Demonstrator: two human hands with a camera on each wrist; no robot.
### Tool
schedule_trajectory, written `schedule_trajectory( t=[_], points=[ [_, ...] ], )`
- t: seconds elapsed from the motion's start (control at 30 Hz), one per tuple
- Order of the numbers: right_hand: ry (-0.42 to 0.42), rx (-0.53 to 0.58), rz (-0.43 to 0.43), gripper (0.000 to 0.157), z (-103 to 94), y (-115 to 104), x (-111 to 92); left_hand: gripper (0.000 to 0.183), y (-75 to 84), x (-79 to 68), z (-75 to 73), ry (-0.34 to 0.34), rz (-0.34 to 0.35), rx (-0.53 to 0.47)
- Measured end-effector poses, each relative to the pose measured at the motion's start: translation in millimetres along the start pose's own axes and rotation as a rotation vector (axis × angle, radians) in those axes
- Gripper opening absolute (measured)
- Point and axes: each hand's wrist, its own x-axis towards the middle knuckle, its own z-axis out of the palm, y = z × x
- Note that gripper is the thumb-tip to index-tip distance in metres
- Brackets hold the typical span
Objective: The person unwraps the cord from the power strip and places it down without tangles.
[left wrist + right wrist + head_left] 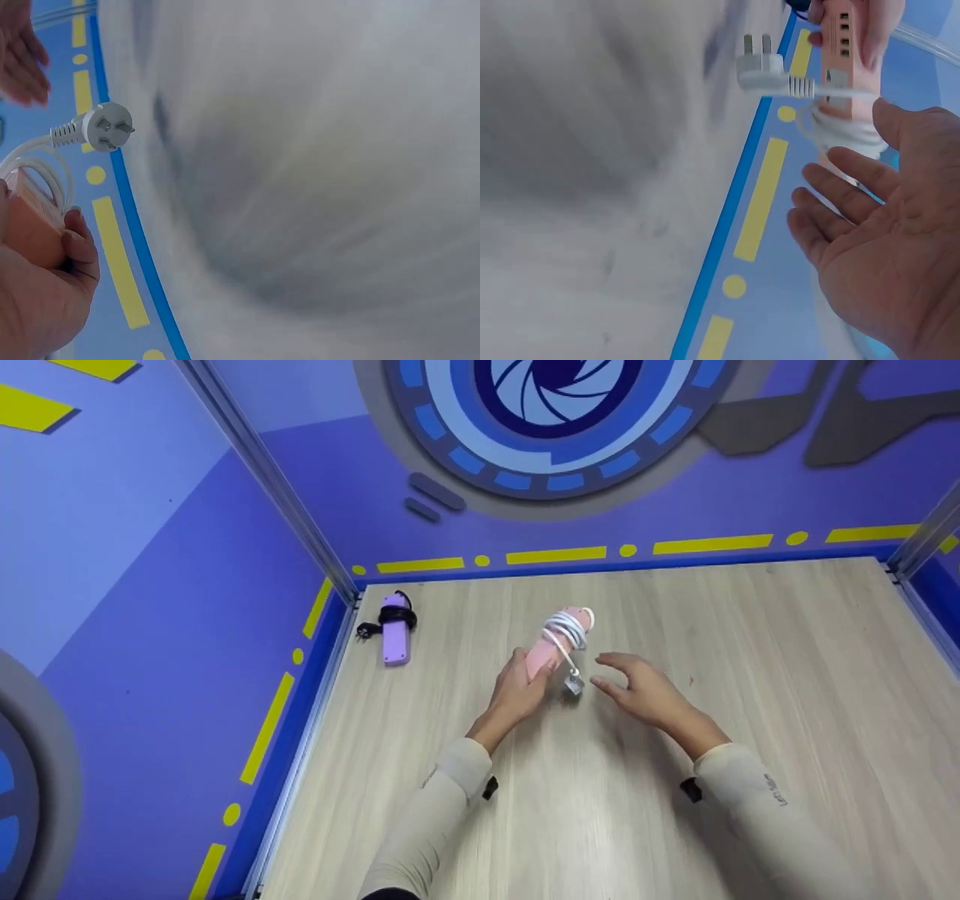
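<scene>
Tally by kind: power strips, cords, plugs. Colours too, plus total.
Power strips: 2 (pink power strip, held in the left hand; purple power strip)
Cords: 2 (white cord; black cord)
Plugs: 2 (white plug; black plug)
Total: 6

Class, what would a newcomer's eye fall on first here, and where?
Probably the pink power strip wound in white cord, near the middle, held in the left hand, the right hand to its right. Next, the purple strip with black cord, far left on the table. Then the round blue emblem on the back wall.
</scene>
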Motion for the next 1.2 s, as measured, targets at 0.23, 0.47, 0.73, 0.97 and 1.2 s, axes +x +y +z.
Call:
schedule_trajectory(
  t=[0.23, 0.47, 0.73, 0.97, 1.2],
  points=[
    [0.056, 0.037, -0.019, 0.037, 17.0, -10.6, 12.1, 0.048, 8.5, -4.6, 3.0, 0.011, 0.021, -0.012],
    [0.044, 0.039, -0.002, 0.026, 27.7, -3.6, 15.8, 0.048, 11.5, -5.5, 7.8, 0.019, 0.048, -0.046],
    [0.025, 0.138, -0.032, 0.026, 36.3, 2.9, 15.4, 0.049, 11.7, -8.5, 12.7, 0.049, 0.125, -0.095],
    [0.126, 0.127, -0.105, 0.022, 36.1, 2.4, 7.3, 0.049, 11.0, -5.2, 11.5, 0.063, 0.121, -0.092],
    [0.227, 0.049, -0.139, 0.018, 17.4, -8.0, 8.4, 0.049, 2.4, -5.6, 7.4, 0.051, 0.153, -0.047]
  ],
)
